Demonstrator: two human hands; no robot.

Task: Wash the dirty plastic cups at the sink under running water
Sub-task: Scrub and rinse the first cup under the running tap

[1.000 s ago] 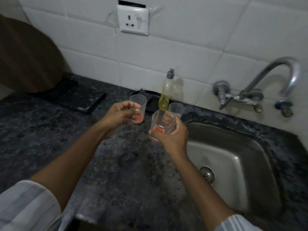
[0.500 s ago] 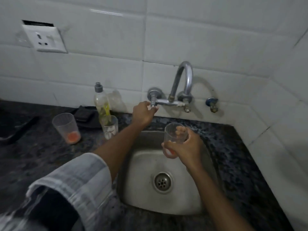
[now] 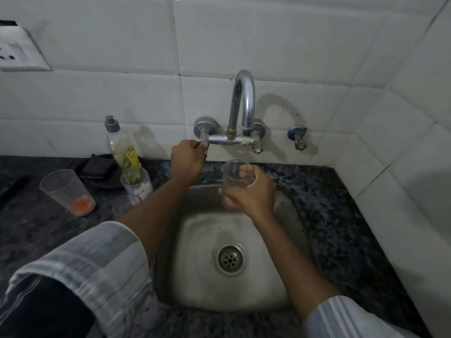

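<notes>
Left hand [image 3: 186,157] grips tap handle [image 3: 203,142]. Right hand [image 3: 251,193] clamped round clear cup [image 3: 234,172] over sink [image 3: 290,211], at 6 o'clock of spout [image 3: 244,93].

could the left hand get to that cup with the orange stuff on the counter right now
Probably yes, once freed. The left hand grips the tap handle; the orange-stained cup stands upright on the counter to its left, with nothing between them.

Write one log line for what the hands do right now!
left hand: grips tap handle | right hand: holds cup over sink | water: none visible
</notes>
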